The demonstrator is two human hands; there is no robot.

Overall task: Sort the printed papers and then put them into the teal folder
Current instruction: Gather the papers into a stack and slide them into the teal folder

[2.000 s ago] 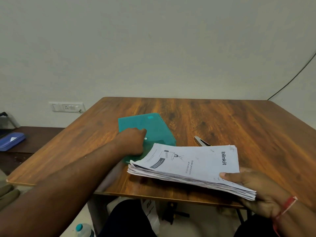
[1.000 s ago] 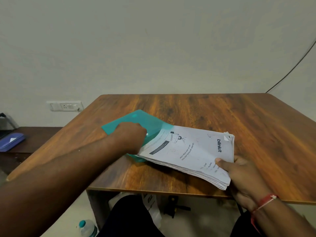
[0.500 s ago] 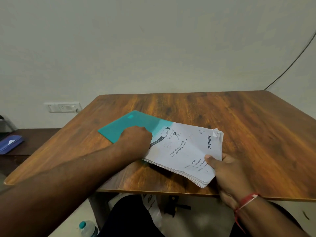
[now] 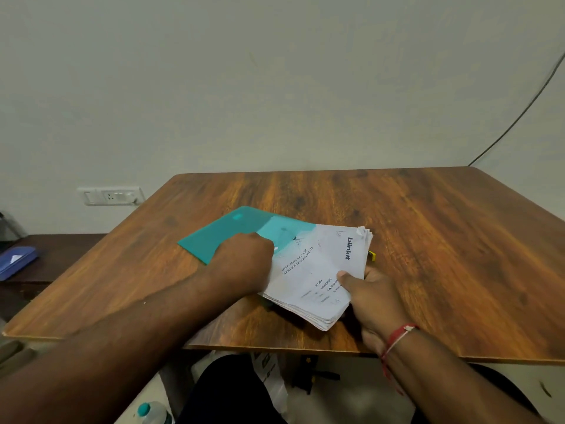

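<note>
- Table point(image 4: 443, 240): wooden top with dark grain, standing against a pale wall. It carries the folder and the papers.
- Teal folder point(image 4: 220, 237): flat and translucent, lying on the table left of centre with one corner pointing away. Its open side faces right.
- Contents of the folder: the far-left end of the printed papers point(image 4: 318, 280) is slipped under its cover, where the print shows through tinted teal. The rest of the stack sticks out to the right, uncovered.
- Printed papers: a thick white stack with "blinkit" on the top sheet. The near corner is raised off the table and the edges are slightly fanned.
- Left hand point(image 4: 244, 264): fingers curled, gripping the folder's edge where the papers enter. The fingertips are mostly hidden.
- Right hand point(image 4: 371, 296): pinches the near-right edge of the stack, thumb on top and fingers beneath. A red thread point(image 4: 397, 335) circles the wrist.
- Small yellow-tipped object point(image 4: 372, 255): on the table, peeping out from under the right edge of the stack. Cannot tell what it is.
- Blue case point(image 4: 16, 261): lies closed on a low dark side table point(image 4: 67, 255) at the far left.
- Bottle point(image 4: 151, 413): teal cap, on the floor below the table edge.
- Wall socket point(image 4: 110, 195): white, on the wall at the left.
</note>
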